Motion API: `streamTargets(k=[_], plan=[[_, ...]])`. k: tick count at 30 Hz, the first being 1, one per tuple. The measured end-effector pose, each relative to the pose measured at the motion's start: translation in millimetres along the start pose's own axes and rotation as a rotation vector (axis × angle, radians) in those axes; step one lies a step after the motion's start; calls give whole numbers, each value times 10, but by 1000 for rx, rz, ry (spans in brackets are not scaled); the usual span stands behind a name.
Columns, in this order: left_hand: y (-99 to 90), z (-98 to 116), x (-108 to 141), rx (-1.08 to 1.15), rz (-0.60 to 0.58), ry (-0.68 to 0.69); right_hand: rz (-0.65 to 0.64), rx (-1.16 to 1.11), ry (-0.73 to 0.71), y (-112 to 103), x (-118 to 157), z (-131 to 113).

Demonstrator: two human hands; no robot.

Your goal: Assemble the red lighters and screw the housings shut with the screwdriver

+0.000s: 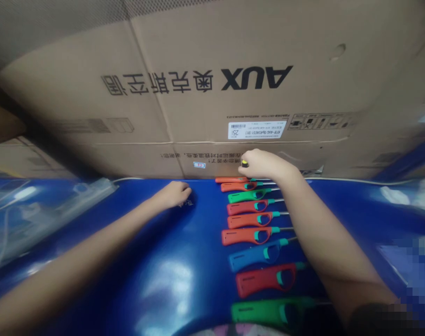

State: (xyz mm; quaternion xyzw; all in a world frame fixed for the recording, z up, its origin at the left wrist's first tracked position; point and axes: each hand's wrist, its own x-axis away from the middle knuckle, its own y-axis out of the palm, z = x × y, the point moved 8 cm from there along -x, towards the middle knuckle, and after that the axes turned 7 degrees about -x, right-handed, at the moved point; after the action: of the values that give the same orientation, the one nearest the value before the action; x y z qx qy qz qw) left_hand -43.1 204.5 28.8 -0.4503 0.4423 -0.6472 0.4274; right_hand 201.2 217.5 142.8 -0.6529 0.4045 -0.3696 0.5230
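My right hand (256, 163) is closed around a small object with a yellow-and-black end (245, 164), just above the far end of a row of stick lighters. Most of that object is hidden in the fist. Several lighters lie side by side, among them an orange lighter (245, 235), a blue lighter (256, 255), a dark red lighter (265, 280) and a green lighter (265, 311). My forearm covers some of their metal tips. To the left of the row, my left hand (175, 193) rests on the table with its fingers curled under, and what they hold, if anything, is hidden.
A big cardboard box (198, 112) with upside-down printing stands along the back of the blue table (156, 252). Clear plastic packaging (58, 224) and a white cable (5, 233) lie at the left. White crumpled material (394, 196) is at the right.
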Motion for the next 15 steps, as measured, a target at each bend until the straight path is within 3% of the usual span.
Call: streamTargets(k=[5,8,11,15], plan=[[-33,33,-37,64,47,28,7,4,-5,-2,-3,1],[-166,141,-27,50,158,85,7,6,-10,0,-5,5],[-268,373,-5,39,283,212,8,9,-10,2,-8,16],[-226,799,0,22,357,459,4,15,-13,5,-12,33]])
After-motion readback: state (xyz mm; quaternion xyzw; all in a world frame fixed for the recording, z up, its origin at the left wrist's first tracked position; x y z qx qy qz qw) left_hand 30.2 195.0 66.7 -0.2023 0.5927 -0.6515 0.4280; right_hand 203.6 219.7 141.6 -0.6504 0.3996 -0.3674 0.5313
